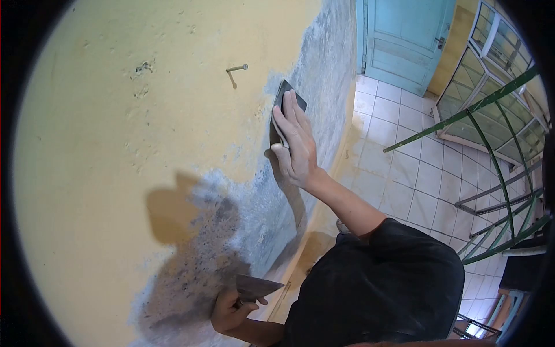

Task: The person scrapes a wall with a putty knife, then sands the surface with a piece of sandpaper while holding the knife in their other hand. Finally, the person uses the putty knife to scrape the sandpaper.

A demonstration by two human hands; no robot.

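Observation:
My right hand point(298, 136) presses a dark, flat putty scraper point(283, 92) against the wall, where yellow paint meets a grey-white patch. Its fingers lie together over the plate, dusted with pale powder, with the thumb on the left. Lower down, my left hand point(230, 312) grips a second dark, thin scraper point(257, 285) by one end; its pointed side faces right, apart from the wall surface as far as I can see. The rough grey patch point(272, 208) runs down the yellow wall point(104, 191). Shadows of my head and arms fall across it.
A nail point(236, 69) sticks out of the wall left of my right hand. Pale tiles point(399, 168) cover the floor. A blue door point(404, 43) is at the back, beside a glass cabinet point(491, 92). Green metal bars point(462, 113) reach in from the right.

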